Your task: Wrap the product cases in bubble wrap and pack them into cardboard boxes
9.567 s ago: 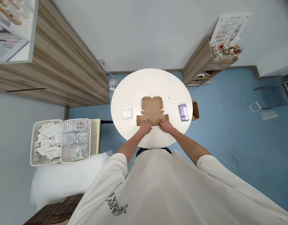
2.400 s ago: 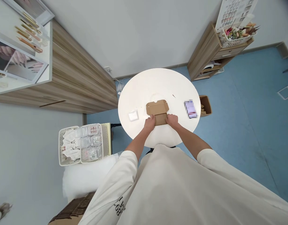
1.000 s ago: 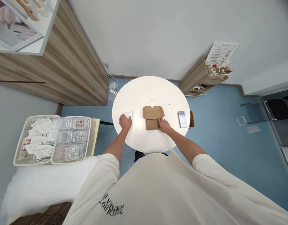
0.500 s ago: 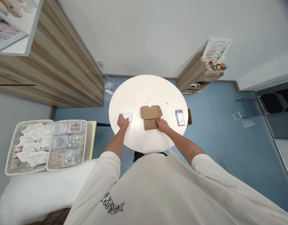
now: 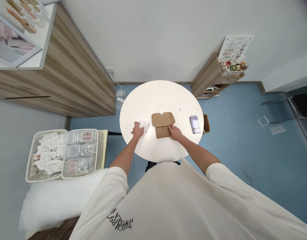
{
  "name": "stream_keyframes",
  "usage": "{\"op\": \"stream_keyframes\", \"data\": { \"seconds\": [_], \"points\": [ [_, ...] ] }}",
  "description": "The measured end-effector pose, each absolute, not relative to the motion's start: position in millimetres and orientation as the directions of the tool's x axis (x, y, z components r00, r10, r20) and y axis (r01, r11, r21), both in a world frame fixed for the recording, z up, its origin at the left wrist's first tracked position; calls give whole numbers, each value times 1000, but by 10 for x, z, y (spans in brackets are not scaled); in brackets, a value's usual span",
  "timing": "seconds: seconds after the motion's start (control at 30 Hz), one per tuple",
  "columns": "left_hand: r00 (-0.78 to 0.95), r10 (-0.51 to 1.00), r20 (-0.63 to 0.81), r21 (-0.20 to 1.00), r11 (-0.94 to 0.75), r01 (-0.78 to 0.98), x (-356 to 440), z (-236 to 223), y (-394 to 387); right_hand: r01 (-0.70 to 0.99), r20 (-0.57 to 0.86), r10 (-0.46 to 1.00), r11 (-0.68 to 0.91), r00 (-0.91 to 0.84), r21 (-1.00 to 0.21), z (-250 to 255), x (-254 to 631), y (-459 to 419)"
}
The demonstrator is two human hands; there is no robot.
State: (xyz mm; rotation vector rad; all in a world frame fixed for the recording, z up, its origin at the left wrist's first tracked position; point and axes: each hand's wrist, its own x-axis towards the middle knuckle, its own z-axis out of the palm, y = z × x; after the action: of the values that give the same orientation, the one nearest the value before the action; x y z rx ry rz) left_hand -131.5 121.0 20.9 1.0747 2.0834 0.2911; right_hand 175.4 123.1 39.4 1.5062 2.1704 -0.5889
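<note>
On the white round table stands a small brown cardboard box (image 5: 163,132), its lid folded open toward the far side. My right hand (image 5: 175,132) grips the box's right wall, with the fingers over the edge. To the left of the box, my left hand (image 5: 137,130) is closed on a flat white packet (image 5: 144,125), held tilted with its near-left part covered by the fingers. What the packet contains cannot be seen.
A purple-and-white blurred object (image 5: 194,124) lies at the right of the table (image 5: 160,91). Left, white baskets (image 5: 44,155) hold packets and clear plastic cases. A wooden cabinet (image 5: 80,63) stands at the far left, and a small shelf unit (image 5: 208,76) behind right.
The white packet, flat at the table's left before, is now tilted up in my left hand and slightly nearer the box. My right hand stays at the box; the view has shifted a little.
</note>
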Motion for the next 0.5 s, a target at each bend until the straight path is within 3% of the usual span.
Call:
{"op": "stream_keyframes", "data": {
  "seconds": [0.1, 0.2, 0.5],
  "points": [
    [-228, 871, -435, 629, 475, 615, -1131, 411, 1196, 943, -556, 765, 306, -325, -129, 392, 1776, 1225],
    [-59, 926, -372, 675, 314, 668, -873, 532, 1197, 942, -540, 773, 293, -333, -161, 384, 1810, 1218],
    [205, 872, -444, 543, 80, 836, -65, 330, 1137, 934, -484, 806, 232, -340, -270, 343, 1907, 1184]
  ]
}}
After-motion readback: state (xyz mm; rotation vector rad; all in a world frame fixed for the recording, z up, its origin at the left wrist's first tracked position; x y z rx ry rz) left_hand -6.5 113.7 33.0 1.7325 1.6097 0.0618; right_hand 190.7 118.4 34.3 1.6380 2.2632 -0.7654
